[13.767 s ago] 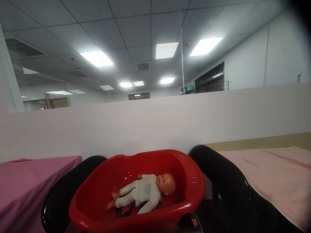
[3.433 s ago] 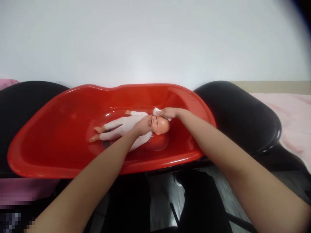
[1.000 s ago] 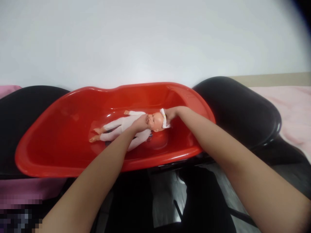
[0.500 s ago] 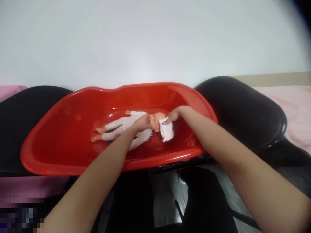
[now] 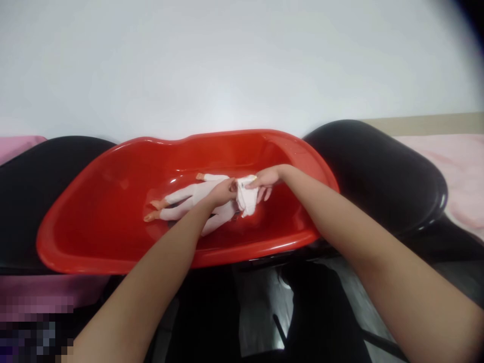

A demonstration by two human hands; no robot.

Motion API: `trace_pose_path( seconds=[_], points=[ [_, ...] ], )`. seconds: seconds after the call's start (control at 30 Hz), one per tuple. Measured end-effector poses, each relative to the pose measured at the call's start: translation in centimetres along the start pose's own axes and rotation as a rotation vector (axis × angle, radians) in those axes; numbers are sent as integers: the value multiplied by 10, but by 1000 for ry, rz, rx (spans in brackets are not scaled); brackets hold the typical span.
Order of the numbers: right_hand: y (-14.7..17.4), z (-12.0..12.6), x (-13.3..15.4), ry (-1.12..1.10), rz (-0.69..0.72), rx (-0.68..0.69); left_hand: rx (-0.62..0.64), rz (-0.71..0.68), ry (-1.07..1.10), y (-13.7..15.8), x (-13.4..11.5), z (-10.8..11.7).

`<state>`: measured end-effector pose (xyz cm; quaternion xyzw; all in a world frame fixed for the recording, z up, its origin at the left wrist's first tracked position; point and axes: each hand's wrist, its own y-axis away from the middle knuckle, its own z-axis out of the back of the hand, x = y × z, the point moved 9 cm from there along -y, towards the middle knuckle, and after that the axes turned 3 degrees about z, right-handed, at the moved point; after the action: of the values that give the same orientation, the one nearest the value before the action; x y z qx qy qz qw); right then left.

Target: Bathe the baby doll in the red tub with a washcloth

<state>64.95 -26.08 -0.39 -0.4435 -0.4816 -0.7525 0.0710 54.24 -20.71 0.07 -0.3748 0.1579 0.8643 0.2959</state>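
Observation:
A baby doll (image 5: 206,194) in white clothes lies on its back in a red baby bathtub (image 5: 94,222), feet to the left. Its head and face are hidden behind a small white cloth (image 5: 247,199) and my hands. My right hand (image 5: 266,180) pinches the cloth's upper right part between thumb and fingers, its other fingers hanging loose. At the doll's neck, my left hand (image 5: 225,190) has its fingers closed at the cloth's left edge. The cloth hangs down over the doll's head.
Black rounded surfaces (image 5: 378,176) flank the tub at left and right. Pink cloth (image 5: 459,171) lies at the far right, with more pink at the left. A white wall (image 5: 227,65) rises behind. Black-clad legs (image 5: 204,312) are below the tub's near rim.
The white cloth has moved left with my right hand, from the top of the doll's head across its face. My left hand's fingers have drawn in to the cloth's edge.

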Motion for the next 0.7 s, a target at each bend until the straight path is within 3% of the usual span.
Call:
trace_pose_path(
  seconds=[0.17, 0.3, 0.4, 0.57, 0.63, 0.7],
  points=[
    [2, 16, -47, 219, -378, -26, -41, 27, -56, -2, 4, -1],
    [7, 25, -62, 292, -508, -69, -31, -20, -83, -1, 1, 2],
    [5, 23, -55, 360, -491, -83, -26, -39, -79, 0, -1, 3],
    [-8, 15, -13, 445, -183, -140, -25, -47, -19, 0, -4, 1],
    [-8, 19, -11, 510, -199, -194, -25, -48, -8, 1, -6, 0],
    [-4, 26, -18, 583, -303, -251, -43, -27, -14, 1, -5, 2]
  ],
)
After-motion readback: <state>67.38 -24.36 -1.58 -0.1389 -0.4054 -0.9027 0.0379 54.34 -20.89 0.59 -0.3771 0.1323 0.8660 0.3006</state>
